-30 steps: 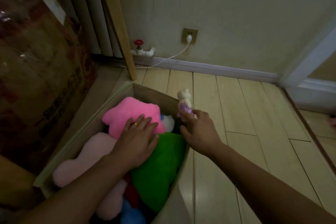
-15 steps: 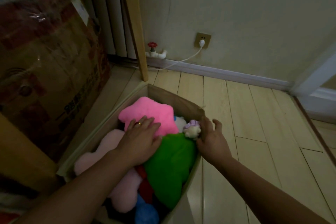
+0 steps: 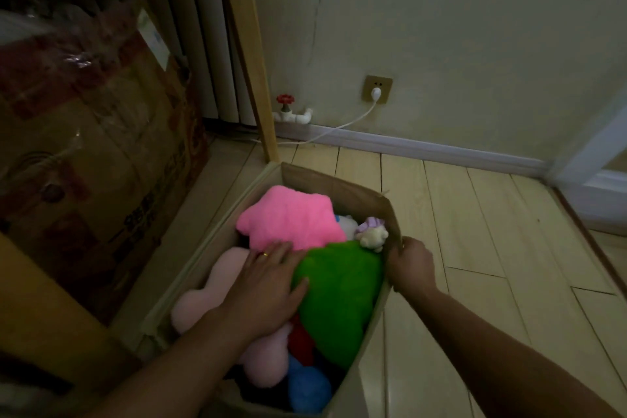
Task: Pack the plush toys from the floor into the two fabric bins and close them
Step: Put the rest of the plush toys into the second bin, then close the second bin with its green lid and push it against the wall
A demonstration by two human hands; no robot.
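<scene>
A tan fabric bin [image 3: 325, 180] stands open on the wood floor, stuffed with plush toys. A bright pink plush [image 3: 291, 217] lies at its far end, a green plush [image 3: 339, 292] on the right, a pale pink plush [image 3: 217, 278] on the left, a blue one [image 3: 308, 387] near me. A small cream toy with a purple dress [image 3: 371, 232] rests in the far right corner. My left hand [image 3: 268, 285] lies flat on the plush toys, fingers spread. My right hand [image 3: 410, 261] grips the bin's right wall at its top edge.
A large taped cardboard box [image 3: 95, 153] stands to the left of the bin. A wooden post [image 3: 247, 54] and a radiator [image 3: 190, 27] rise behind it. A wall socket with a white cord [image 3: 376, 92] and a red valve [image 3: 285, 100] sit at the baseboard. Bare floor lies right.
My right hand dropped the small cream toy into the bin's far right corner, then moved onto the bin's right wall. My left hand stayed pressed on the plush toys.
</scene>
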